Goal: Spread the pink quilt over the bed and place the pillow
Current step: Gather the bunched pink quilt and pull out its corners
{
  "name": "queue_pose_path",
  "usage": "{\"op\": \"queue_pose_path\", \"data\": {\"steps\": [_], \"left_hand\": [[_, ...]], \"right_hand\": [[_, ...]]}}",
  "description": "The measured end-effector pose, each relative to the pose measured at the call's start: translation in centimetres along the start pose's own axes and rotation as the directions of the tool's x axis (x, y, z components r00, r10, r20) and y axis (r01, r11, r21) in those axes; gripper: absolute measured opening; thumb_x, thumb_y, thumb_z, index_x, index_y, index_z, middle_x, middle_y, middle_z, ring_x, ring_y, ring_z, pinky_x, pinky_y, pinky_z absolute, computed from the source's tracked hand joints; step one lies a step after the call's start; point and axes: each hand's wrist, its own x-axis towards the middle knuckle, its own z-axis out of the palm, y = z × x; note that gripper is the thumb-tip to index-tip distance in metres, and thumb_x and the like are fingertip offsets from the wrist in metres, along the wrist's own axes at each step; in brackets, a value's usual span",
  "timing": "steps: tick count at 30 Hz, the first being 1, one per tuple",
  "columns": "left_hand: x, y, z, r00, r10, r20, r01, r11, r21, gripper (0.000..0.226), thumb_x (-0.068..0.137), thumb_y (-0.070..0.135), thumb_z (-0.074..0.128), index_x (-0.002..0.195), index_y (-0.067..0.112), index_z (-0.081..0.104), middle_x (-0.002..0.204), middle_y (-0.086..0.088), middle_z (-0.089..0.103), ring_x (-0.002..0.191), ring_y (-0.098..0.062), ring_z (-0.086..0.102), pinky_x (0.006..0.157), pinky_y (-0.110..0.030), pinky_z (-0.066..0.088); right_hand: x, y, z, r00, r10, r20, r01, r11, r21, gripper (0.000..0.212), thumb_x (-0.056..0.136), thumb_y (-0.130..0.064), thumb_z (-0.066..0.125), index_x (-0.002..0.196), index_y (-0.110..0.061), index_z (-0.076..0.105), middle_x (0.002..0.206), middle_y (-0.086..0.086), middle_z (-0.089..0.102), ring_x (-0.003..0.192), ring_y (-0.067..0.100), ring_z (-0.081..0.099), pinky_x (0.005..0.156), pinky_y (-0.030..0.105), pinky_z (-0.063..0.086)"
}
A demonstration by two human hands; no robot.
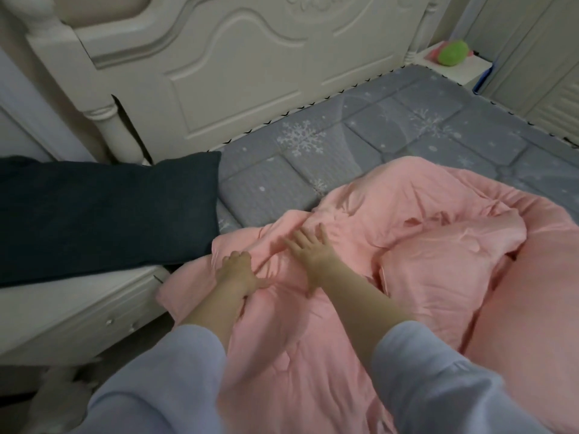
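Pink quilt [360,277] lies bunched at the bed's [407,120] near edge. Your left hand [238,272] grips its fabric, fingers curled; your right hand [308,252] presses flat, fingers spread. Dark pillow [103,211] overhangs the bed's left edge beside the headboard [219,67].

The bed [391,126] is covered by a grey snowflake-printed mattress pad, bounded at its head by a cream carved headboard [225,67]. 1 pink quilt [391,245] is bunched across the near part, and 1 dark pillow [103,214] overhangs the left edge.
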Motion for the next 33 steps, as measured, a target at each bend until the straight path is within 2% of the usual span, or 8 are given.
{"op": "queue_pose_path", "data": {"steps": [4, 7, 10, 13, 18, 21, 28, 33], "left_hand": [[1.5, -3.7, -2.0, 0.989, -0.085, 0.122, 0.088, 0.996, -0.023, 0.087, 0.077, 0.053, 0.068, 0.145, 0.011, 0.032, 0.151, -0.009, 0.03, 0.138, -0.026, 0.034, 0.111, -0.037, 0.037], [2.5, -6.1, -3.8, 0.931, -0.104, 0.35, 0.136, 0.988, -0.068, 0.09, 0.083, 0.05, 0.065, 0.152, 0.009, 0.023, 0.155, -0.007, 0.031, 0.139, -0.024, 0.037, 0.114, -0.032, 0.034], [2.2, -5.8, -6.8, 0.883, -0.105, 0.457, 0.226, 0.949, -0.219, 0.075, 0.095, 0.045, 0.052, 0.152, 0.01, 0.021, 0.154, -0.012, 0.033, 0.14, -0.029, 0.037, 0.111, -0.035, 0.033], [2.7, -4.2, -10.4, 0.85, -0.159, 0.502, 0.349, 0.884, -0.312, 0.094, 0.086, 0.068, 0.044, 0.151, 0.004, 0.023, 0.153, -0.02, 0.032, 0.138, -0.035, 0.036, 0.112, -0.042, 0.031], [5.4, 1.4, -13.4, 0.859, -0.039, 0.511, 0.399, 0.675, -0.62, 0.109, 0.05, 0.087, 0.062, 0.128, 0.01, 0.056, 0.127, -0.016, 0.061, 0.114, -0.03, 0.06, 0.09, -0.038, 0.05], [6.1, 8.4, -15.9, 0.92, 0.125, 0.371, 0.22, 0.619, -0.754, 0.061, 0.077, 0.058, 0.065, 0.117, 0.012, 0.067, 0.113, -0.016, 0.068, 0.103, -0.028, 0.065, 0.089, -0.036, 0.052], [7.0, 26.6, -29.5, 0.937, 0.32, -0.136, -0.279, 0.456, -0.845, 0.041, 0.092, 0.017, 0.054, 0.131, 0.003, 0.056, 0.133, -0.01, 0.058, 0.124, -0.024, 0.056, 0.096, -0.026, 0.045], [1.7, 38.3, -40.4, 0.692, 0.499, -0.521, -0.656, 0.133, -0.743, 0.042, 0.092, 0.018, 0.057, 0.132, 0.006, 0.054, 0.121, -0.005, 0.06, 0.111, -0.016, 0.058, 0.082, -0.02, 0.045]], "right_hand": [[2.4, -1.7, 1.3, 0.975, 0.178, -0.131, -0.185, 0.982, -0.039, 0.035, 0.081, -0.035, 0.043, 0.081, -0.044, 0.077, 0.098, -0.024, 0.073, 0.113, 0.001, 0.057, 0.119, 0.048, 0.017], [5.3, 0.0, 3.6, 0.941, 0.027, -0.338, -0.018, 0.999, 0.028, 0.04, 0.061, -0.019, 0.037, 0.025, -0.016, 0.054, 0.028, -0.009, 0.047, 0.036, 0.008, 0.055, 0.08, 0.037, 0.054], [3.7, 1.0, -3.4, 0.904, 0.176, -0.389, -0.137, 0.982, 0.126, 0.035, 0.073, -0.012, 0.041, 0.049, -0.009, 0.067, 0.049, 0.007, 0.064, 0.048, 0.016, 0.066, 0.056, 0.022, 0.05], [3.3, 5.4, -10.4, 0.911, 0.306, -0.277, -0.267, 0.949, 0.167, 0.028, 0.093, -0.02, 0.046, 0.112, -0.013, 0.067, 0.117, 0.009, 0.068, 0.111, 0.026, 0.064, 0.088, 0.032, 0.048], [0.5, 11.0, -16.3, 0.832, 0.482, -0.275, -0.466, 0.876, 0.125, 0.029, 0.095, -0.017, 0.043, 0.116, -0.014, 0.063, 0.124, 0.009, 0.065, 0.116, 0.027, 0.061, 0.09, 0.033, 0.048], [-0.6, 14.2, -19.5, 0.756, 0.565, -0.33, -0.524, 0.825, 0.213, 0.029, 0.092, -0.014, 0.044, 0.113, -0.013, 0.064, 0.122, 0.01, 0.065, 0.114, 0.03, 0.062, 0.089, 0.034, 0.049], [-6.7, 26.8, -30.6, 0.351, 0.781, -0.516, -0.533, 0.62, 0.576, 0.027, 0.088, -0.011, 0.048, 0.106, -0.004, 0.067, 0.112, 0.023, 0.067, 0.106, 0.039, 0.063, 0.084, 0.038, 0.05], [-14.0, 37.1, -36.7, -0.01, 0.856, -0.517, -0.493, 0.446, 0.747, 0.029, 0.088, -0.015, 0.049, 0.109, -0.005, 0.066, 0.114, 0.026, 0.065, 0.109, 0.042, 0.062, 0.088, 0.042, 0.05]]}}
